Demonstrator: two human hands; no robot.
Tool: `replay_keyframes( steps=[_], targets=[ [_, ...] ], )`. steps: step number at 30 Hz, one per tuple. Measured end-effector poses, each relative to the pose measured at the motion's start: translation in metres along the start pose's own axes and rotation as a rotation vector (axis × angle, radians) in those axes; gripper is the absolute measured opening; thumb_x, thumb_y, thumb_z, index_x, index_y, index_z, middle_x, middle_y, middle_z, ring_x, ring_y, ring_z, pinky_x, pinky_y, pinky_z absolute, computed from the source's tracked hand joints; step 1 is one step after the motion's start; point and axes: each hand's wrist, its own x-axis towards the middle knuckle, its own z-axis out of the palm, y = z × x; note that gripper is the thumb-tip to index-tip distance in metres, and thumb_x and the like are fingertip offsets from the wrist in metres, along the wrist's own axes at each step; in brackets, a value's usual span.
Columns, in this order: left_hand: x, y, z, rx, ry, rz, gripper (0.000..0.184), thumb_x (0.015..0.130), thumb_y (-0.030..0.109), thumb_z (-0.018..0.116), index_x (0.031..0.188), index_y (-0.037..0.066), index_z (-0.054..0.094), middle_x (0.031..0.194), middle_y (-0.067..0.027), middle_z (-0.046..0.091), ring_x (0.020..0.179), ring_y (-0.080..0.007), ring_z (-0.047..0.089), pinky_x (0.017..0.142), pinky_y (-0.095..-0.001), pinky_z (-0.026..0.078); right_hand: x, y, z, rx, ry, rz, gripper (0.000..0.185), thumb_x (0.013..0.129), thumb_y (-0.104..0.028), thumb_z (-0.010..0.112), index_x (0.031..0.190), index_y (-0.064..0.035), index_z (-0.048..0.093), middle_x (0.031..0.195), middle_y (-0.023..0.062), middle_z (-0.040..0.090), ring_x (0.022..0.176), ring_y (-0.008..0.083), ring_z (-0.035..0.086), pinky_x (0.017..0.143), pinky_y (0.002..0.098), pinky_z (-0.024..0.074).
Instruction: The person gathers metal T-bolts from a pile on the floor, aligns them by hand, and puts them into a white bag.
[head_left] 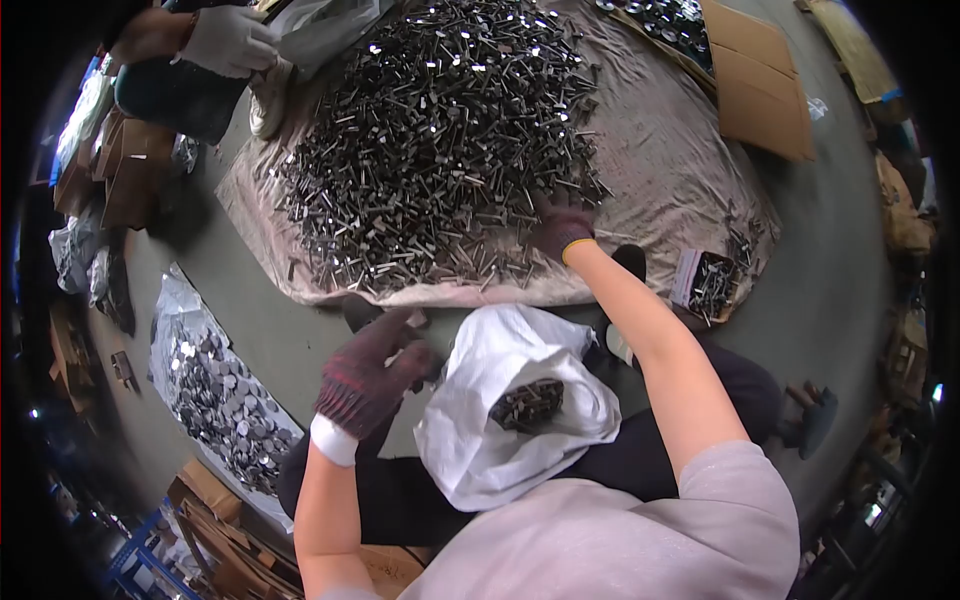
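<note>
Reaching to the near edge of one large pile of bolt-like metal parts (430, 150), the right hand (565, 225), in a dark red glove with a yellow cuff edge, lies back upward with its fingers among the pieces; whether it grips any cannot be told. The left hand (368, 372), gloved alike, is half open, thumb and fingers apart, just beside the left of one white sack (480, 440); its palm is hidden. The sack rests between the wearer's dark-clad legs, mouth open, with more parts (528, 405) visible inside. Individual parts are too numerous to count. To the right of the pile stands one small box (688, 278) filled with similar pieces, others scattered beside it.

Pile and box share one creased, stained ground sheet (665, 170), spread on a grey-green floor (260, 335). At left, one plastic sheet (180, 292) carries many flat metal discs (225, 400). At upper left, a second person's hand (230, 42), in a white glove, hangs above one pale shoe (268, 105) at the sheet's margin. One flat cardboard piece (760, 85) lies at upper right, and cardboard boxes (138, 175) stand along the left side of the room.
</note>
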Motion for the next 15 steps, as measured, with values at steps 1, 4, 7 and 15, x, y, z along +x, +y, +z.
replay_keyframes(
  steps=[1,4,7,15],
  targets=[
    [0.006,-0.002,-0.005,-0.024,0.075,-0.045,0.048,0.086,0.022,0.069,0.129,0.004,0.059,0.099,-0.0121,0.069,0.091,-0.0196,0.068,0.085,-0.0323,0.052,0.012,-0.001,-0.002,-0.099,0.214,-0.008,0.087,0.073,-0.050,0.072,0.149,-0.0294,0.034,0.155,0.0177,0.034,0.138,0.0472,0.034,0.109,0.0551,0.0360],
    [0.022,-0.017,-0.002,0.168,0.218,-0.023,0.047,0.085,0.020,0.070,0.129,0.005,0.060,0.104,-0.0137,0.070,0.092,-0.0239,0.070,0.085,-0.0344,0.053,0.089,0.019,-0.008,0.049,0.276,-0.032,0.093,0.068,-0.056,0.076,0.148,-0.0335,0.035,0.158,0.0174,0.028,0.144,0.0480,0.021,0.111,0.0621,0.0277],
    [0.030,-0.021,0.003,0.371,0.255,-0.004,0.047,0.084,0.020,0.071,0.128,0.005,0.060,0.110,-0.0155,0.070,0.094,-0.0282,0.070,0.085,-0.0366,0.054,0.121,0.014,-0.028,0.113,0.315,-0.058,0.098,0.061,-0.062,0.078,0.147,-0.0345,0.039,0.159,0.0180,0.025,0.145,0.0460,0.019,0.113,0.0602,0.0265],
    [0.052,-0.018,0.010,0.280,0.194,-0.034,0.048,0.084,0.018,0.072,0.127,0.003,0.060,0.106,-0.0146,0.069,0.093,-0.0264,0.068,0.085,-0.0368,0.053,0.134,0.027,0.010,0.284,0.517,-0.164,0.078,0.060,-0.056,0.079,0.132,-0.0322,0.057,0.148,0.0163,0.041,0.135,0.0431,0.037,0.105,0.0554,0.0382]
  ],
)
